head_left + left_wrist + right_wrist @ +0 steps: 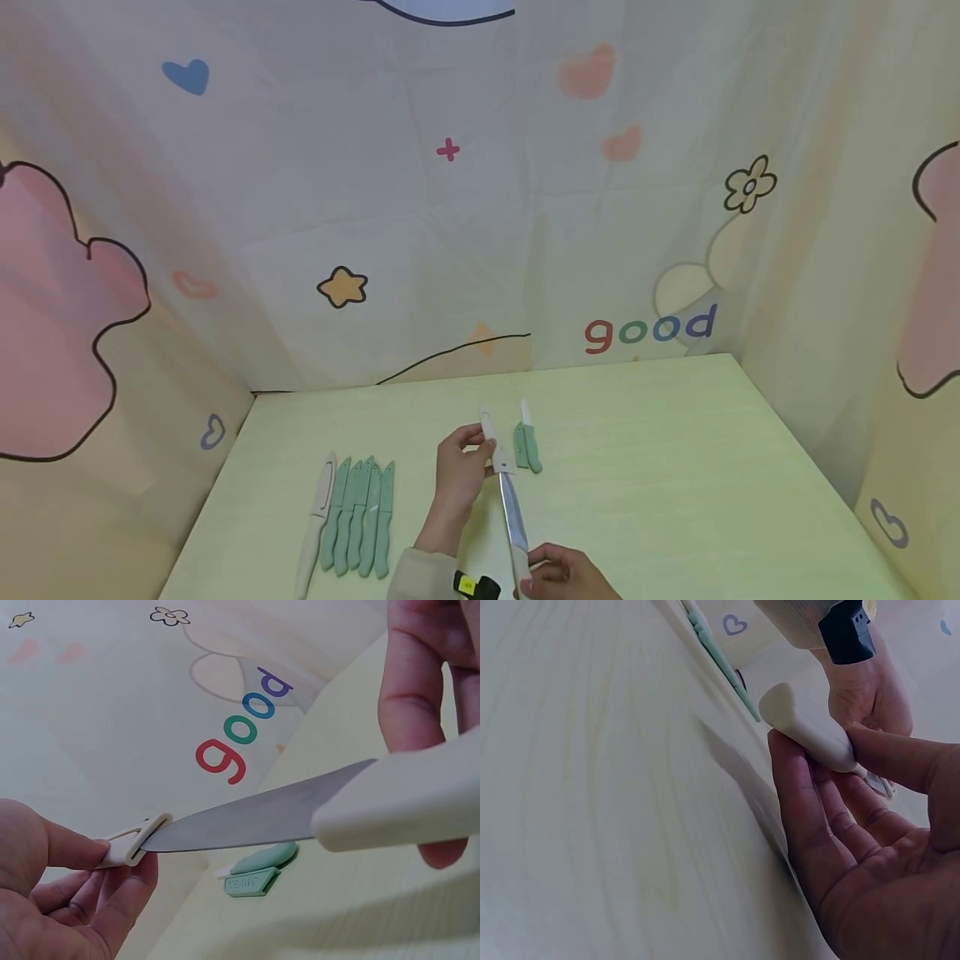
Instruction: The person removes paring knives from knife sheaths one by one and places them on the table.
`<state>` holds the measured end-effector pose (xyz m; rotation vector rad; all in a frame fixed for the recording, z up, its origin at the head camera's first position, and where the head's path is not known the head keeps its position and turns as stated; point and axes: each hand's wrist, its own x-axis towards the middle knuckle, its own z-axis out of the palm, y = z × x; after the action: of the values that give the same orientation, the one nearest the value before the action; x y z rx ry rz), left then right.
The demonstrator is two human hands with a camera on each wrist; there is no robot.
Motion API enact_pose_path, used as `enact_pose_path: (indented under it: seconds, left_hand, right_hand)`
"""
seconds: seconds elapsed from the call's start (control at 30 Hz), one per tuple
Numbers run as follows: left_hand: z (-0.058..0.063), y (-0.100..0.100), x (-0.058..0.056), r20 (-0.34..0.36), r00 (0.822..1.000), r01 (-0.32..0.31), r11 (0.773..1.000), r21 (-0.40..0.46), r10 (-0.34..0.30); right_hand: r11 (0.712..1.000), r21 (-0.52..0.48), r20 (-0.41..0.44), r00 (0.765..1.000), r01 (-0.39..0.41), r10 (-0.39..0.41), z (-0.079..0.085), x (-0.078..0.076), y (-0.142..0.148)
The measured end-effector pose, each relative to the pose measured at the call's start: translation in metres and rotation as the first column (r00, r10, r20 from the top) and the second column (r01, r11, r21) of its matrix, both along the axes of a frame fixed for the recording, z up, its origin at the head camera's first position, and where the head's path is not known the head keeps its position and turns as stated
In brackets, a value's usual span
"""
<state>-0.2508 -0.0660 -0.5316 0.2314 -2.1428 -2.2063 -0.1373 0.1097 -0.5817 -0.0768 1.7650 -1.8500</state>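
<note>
My left hand pinches a white blade sheath between thumb and fingers above the table. A kitchen knife with a white handle is in my right hand, gripped by thumb and fingertips. Its steel blade points away from me toward the sheath, with the tip right at the slot in the left wrist view. In the right wrist view the handle shows end-on, with most of the blade hidden. Just right of the left hand lies a small green-handled knife with a white blade, beside its green sheath.
On the left of the pale table several green sheathed knives lie side by side. A longer white sheathed knife lies at their left. A printed curtain encloses the table's back and sides.
</note>
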Motion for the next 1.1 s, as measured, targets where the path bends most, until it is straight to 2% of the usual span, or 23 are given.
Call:
enact_pose_path:
  seconds: [0.27,0.53,1.1]
  left_hand:
    - [0.002,-0.004,-0.001,0.0,1.0,-0.028,1.0,0.008,0.028]
    - [0.009,-0.008,-0.002,-0.019,0.998,-0.057,0.998,0.01,0.057]
    - [0.003,-0.015,-0.005,0.013,0.998,-0.066,0.998,-0.005,0.066]
  right_hand:
    - [0.999,0.035,0.015,1.0,-0.003,0.003,0.002,0.002,-0.001]
    - [1.0,0.031,0.018,1.0,-0.006,0.005,0.005,0.003,0.002]
    - [0.999,0.042,0.036,0.999,0.008,-0.009,0.006,0.003,0.003]
